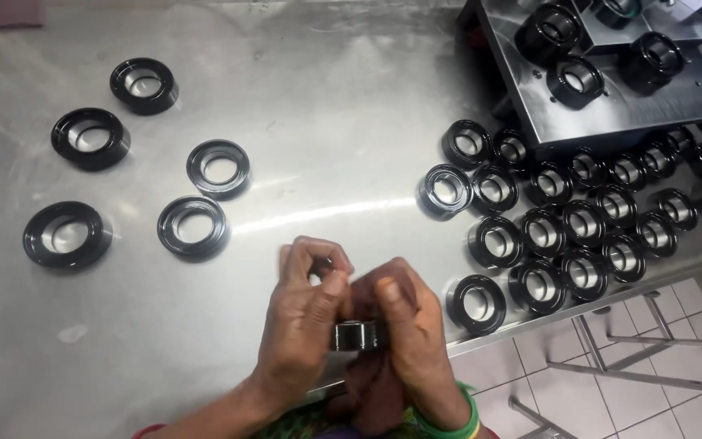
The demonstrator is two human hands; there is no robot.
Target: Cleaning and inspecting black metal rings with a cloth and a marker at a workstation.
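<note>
Held a small black ring point(357, 334) between both hands' fingers at the bench point(327, 97) near edge: left hand point(302, 325) and right hand point(412, 333) clamped on it; probably mid-assembly, calling next for steady alignment

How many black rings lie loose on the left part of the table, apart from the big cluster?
5: top, far left, lower left, and two flatter ones mid-table. The hands hold another ring, partly hidden.
</note>
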